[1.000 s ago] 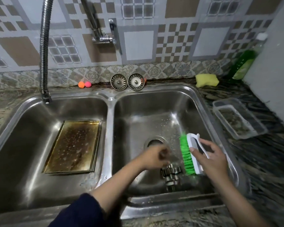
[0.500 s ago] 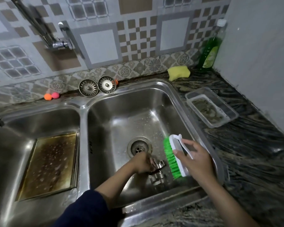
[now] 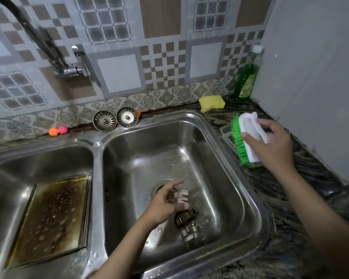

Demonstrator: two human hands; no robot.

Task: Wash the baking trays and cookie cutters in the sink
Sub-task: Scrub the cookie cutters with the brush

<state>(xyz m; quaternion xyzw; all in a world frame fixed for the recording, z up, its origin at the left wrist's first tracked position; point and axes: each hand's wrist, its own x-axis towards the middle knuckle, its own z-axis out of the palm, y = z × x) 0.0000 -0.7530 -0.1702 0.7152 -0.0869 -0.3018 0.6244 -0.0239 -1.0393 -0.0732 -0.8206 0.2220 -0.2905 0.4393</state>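
Observation:
A stained, wet baking tray [image 3: 50, 218] lies flat in the left basin. In the right basin [image 3: 228, 158], my left hand [image 3: 165, 202] pinches a small metal cookie cutter [image 3: 182, 195] just above the drain [image 3: 159, 186]. More cutters [image 3: 187, 224] lie in a heap on the basin floor right below that hand. My right hand [image 3: 272, 148] grips a white scrub brush with green bristles [image 3: 247, 125] over the counter to the right of the sink, bristles facing left.
A clear plastic tray [image 3: 227, 133] sits on the counter under the brush. A green dish soap bottle [image 3: 248, 77] and a yellow sponge [image 3: 212, 102] stand in the back corner. Two sink strainers [image 3: 115, 118] and small orange and pink balls [image 3: 57, 130] line the back ledge. The tap [image 3: 69, 65] is mounted on the wall.
My right hand has carried the brush out of the right basin, up and right over the counter tray. My left hand has stayed at the cutters and now holds one raised.

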